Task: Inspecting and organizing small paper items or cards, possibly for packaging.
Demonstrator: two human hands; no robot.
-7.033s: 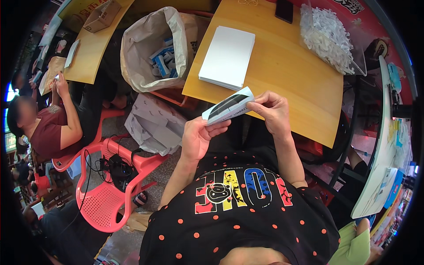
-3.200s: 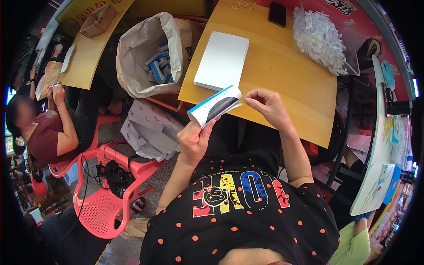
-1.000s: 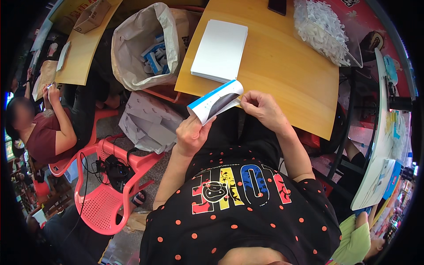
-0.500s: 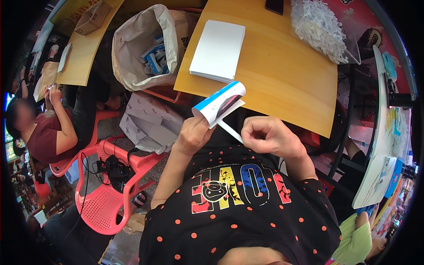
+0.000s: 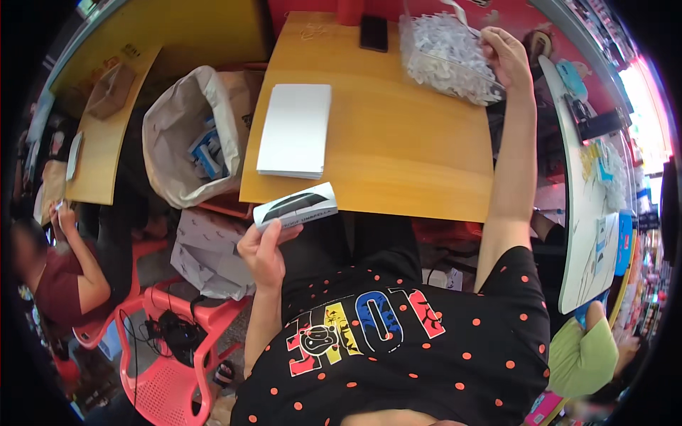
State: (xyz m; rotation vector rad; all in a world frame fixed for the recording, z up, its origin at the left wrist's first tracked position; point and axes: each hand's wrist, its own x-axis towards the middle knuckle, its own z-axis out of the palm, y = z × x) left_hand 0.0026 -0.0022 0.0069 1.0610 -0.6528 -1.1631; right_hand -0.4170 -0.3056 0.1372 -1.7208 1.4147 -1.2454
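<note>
My left hand [image 5: 264,255] holds a curled printed paper sleeve [image 5: 297,204], white with a dark canopy-shaped picture, just off the near left edge of the wooden table [image 5: 405,156]. The thumb lies over its front. Far out to the right, my right hand [image 5: 508,60] is raised at the side of a clear bin heaped with white paper strips [image 5: 444,53]. From its closed fingertips a narrow white strip [image 5: 458,13] seems to curve up over the heap. A stack of white sheets [image 5: 295,131] lies on the left part of the table.
A dark phone [image 5: 374,34] lies at the table's far edge. Left of the table stands an open paper sack [image 5: 163,142] with blue-and-white paper pieces inside. A red plastic chair [image 5: 167,387] holds black cables. Another person [image 5: 74,270] sits at far left.
My right hand has come away from the sleeve with the white strip and reached up right to the bin. My left hand has turned the sleeve, so its dark picture now shows. The view has shifted.
</note>
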